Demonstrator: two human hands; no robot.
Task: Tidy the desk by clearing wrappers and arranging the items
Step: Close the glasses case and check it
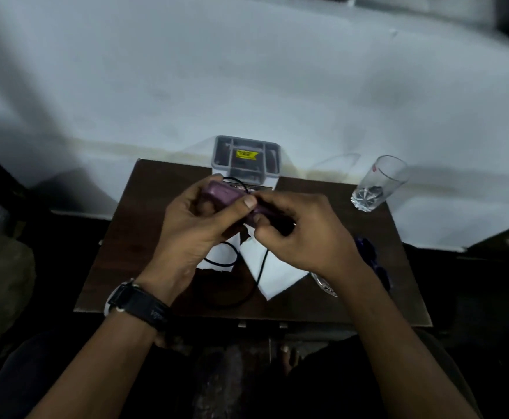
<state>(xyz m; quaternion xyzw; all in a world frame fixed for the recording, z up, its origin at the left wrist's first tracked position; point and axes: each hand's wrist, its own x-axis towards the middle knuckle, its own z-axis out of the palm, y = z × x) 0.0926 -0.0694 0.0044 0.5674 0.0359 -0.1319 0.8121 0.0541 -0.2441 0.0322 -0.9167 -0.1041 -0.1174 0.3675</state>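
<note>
Your small dark wooden desk [144, 237] fills the middle of the view, its far edge set against a white sheet [247, 86]. On the desk, torn white paper wrappers [273, 272] lie at the centre, reaching toward the near edge. At the middle of the far edge stands a grey compartmented box [246, 157] bearing a yellow label. At the far right corner an empty clear drinking glass [378, 184] stands; the wide lens makes it appear tilted. Along the right edge lies a dark blue object [368, 252], too blurred to identify.

Your left hand [198, 225] is curled around a small purple device [226, 193], thumb pressed on its top, holding it above the desk centre, in front of the box. Your right hand [301, 234] meets it from the right, fingers closed on the device's right end; what exactly they pinch cannot be told. A thin black cable [232, 255] hangs from the device and loops over the wrappers toward the near edge. A black wristwatch [139, 302] sits on your left wrist.
</note>
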